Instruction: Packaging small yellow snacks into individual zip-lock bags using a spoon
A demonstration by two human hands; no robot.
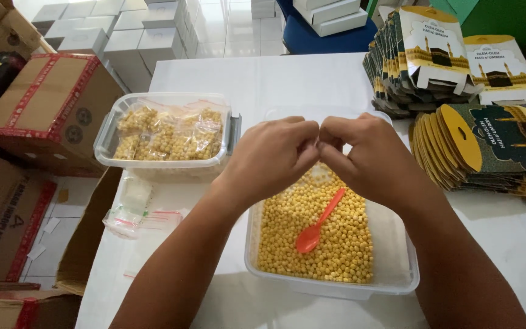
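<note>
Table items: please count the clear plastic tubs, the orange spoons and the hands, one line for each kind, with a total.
Clear plastic tubs: 2, tub of filled bags and tub of yellow pellets
Orange spoon: 1
Hands: 2, left hand and right hand
Total: 5

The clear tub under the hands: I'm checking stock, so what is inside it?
The clear tub holds small yellow round pieces with an orange plastic spoon lying on them. The left hand and right hand cover its far end.
</note>
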